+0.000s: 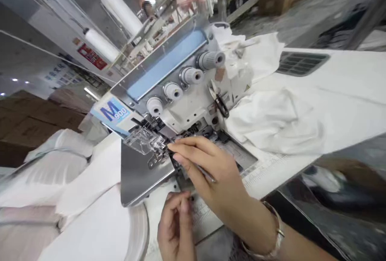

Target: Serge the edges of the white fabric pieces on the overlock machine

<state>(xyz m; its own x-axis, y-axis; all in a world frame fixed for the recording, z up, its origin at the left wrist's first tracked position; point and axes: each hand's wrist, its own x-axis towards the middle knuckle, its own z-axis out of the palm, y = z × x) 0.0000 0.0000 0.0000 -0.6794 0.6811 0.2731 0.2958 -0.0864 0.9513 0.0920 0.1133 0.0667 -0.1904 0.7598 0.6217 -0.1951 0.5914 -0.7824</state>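
A white overlock sewing machine (187, 92) with a blue "M900" label and several tension knobs stands in the middle. My right hand (208, 172) reaches to its needle area beside the clear presser guard (141, 140), fingers closed round a thin metal tool like tweezers (205, 172). My left hand (175, 225) is low in front of the machine's metal plate (138, 176), fingertips pinched together; what they hold is too small to make out. A bracelet (279, 233) circles my right wrist.
White fabric (277, 120) is heaped to the right of the machine on the white table (346, 84). More white cloth (45, 172) piles at the left. Cardboard boxes (27, 124) stand at far left. A person works in the far background.
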